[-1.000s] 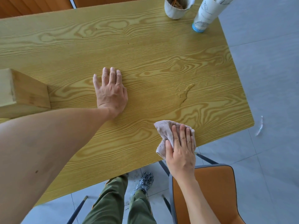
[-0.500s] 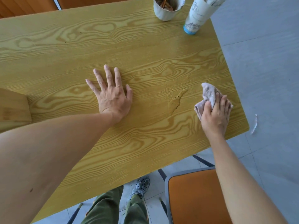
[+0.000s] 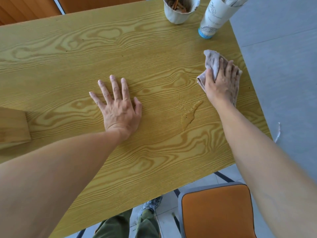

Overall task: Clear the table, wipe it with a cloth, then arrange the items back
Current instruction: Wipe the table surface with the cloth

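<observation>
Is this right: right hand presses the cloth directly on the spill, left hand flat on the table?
Not quite. In the head view the right hand presses the cloth beside the spill, nearer the table's right edge, not on it. The left hand does lie flat on the table.

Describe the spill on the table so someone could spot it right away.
On the yellow wood-grain table, look between the left hand and the right hand on the cloth. The spill is a thin, grainy, brownish smear, dull against the grain.
</observation>
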